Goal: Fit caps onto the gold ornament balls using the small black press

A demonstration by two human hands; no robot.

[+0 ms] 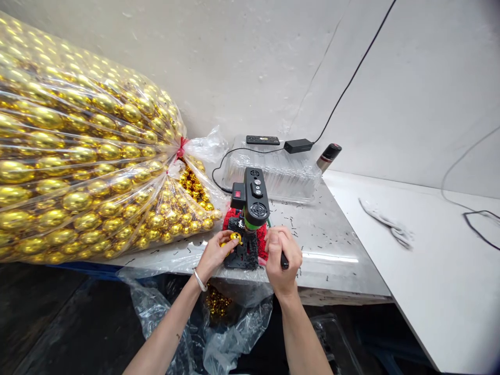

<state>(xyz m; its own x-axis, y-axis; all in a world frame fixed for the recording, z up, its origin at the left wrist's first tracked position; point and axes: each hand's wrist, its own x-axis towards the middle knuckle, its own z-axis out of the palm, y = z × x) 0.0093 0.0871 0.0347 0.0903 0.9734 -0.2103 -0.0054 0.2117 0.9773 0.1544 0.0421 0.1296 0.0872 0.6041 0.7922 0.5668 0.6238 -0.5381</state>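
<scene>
My left hand (215, 254) pinches a shiny gold ball (236, 238) at the front of a small black bench machine (257, 195), just below its head. Part of a second gold piece shows between the fingers. My right hand (284, 256) is wrapped round a black-ended lever handle (284, 260) at the machine's right side. A red switch glows on the machine's left box. Under the machine, its black base plate (241, 259) rests on the table, with a red textured mat (262, 244) behind and beside it. The exact contact between ball and machine is hard to see.
A huge clear bag of gold balls (78, 156) leans at the left, tied with red string. Behind the machine stand a clear plastic tray (281, 179), a black power adapter (298, 145) and a spray can (328, 157). Grey gloves (386, 224) lie right. Below hangs an open plastic bag (238, 333).
</scene>
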